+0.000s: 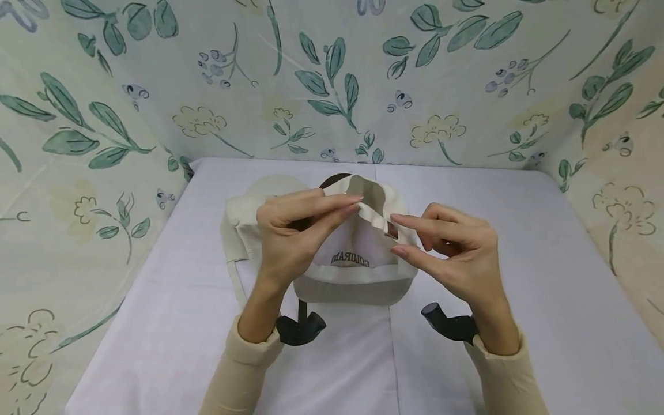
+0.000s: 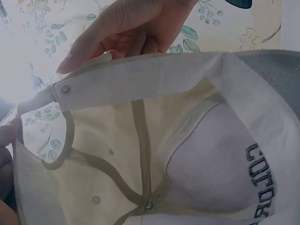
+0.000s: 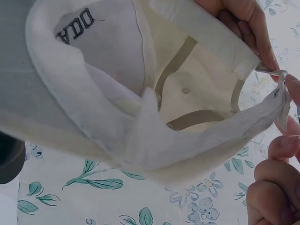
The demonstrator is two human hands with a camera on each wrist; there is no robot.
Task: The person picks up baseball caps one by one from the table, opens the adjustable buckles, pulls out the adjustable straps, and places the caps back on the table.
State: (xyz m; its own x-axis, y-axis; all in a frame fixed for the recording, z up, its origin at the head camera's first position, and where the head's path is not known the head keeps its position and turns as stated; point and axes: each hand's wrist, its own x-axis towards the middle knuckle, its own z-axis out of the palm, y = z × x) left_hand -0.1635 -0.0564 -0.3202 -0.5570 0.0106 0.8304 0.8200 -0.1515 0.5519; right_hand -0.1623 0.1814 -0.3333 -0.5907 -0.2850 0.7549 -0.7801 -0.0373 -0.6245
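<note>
Between the two hands is a cream baseball cap (image 1: 373, 272), its inside facing me and its brim lower down. Dark reversed lettering reading COLORADO (image 1: 350, 259) shows inside the front panel. My left hand (image 1: 293, 230) pinches the back strap (image 2: 35, 101) between thumb and index finger. The right hand (image 1: 456, 248) has thumb and index finger on either side of the cap's back edge, by the strap's fastening. A metal eyelet (image 2: 66, 89) sits near that strap end. In the right wrist view, a loose strap end (image 3: 283, 112) lies against the right fingers (image 3: 293, 89).
Another pale cap (image 1: 236, 225) with a hanging strap lies behind my left hand on the white-covered table (image 1: 171, 323). A dark brown rounded edge (image 1: 334, 180) peeks out behind the held cap. Floral cloth (image 1: 290, 69) hangs at the back and both sides.
</note>
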